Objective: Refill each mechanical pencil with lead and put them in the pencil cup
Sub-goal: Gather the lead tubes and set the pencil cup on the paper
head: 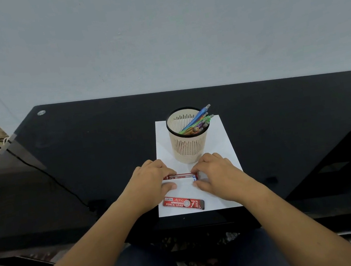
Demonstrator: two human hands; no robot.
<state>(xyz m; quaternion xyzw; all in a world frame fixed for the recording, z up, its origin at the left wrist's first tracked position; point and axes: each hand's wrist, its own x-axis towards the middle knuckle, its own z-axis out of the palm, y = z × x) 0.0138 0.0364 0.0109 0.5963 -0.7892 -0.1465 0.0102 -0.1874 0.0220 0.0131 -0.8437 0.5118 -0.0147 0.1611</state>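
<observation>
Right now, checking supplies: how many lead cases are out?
2: one lead case held between left hand and right hand; a second lead case flat on the paper, nearer the person.

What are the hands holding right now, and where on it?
A slim red pencil-lead case: left hand pinches its left end, right hand its right end.

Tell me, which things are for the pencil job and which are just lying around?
For the job: pencil cup, mechanical pencils in it, held lead case between left hand and right hand, spare lead case nearer the person.
Just lying about: white paper under them, black cable, black table.
</observation>
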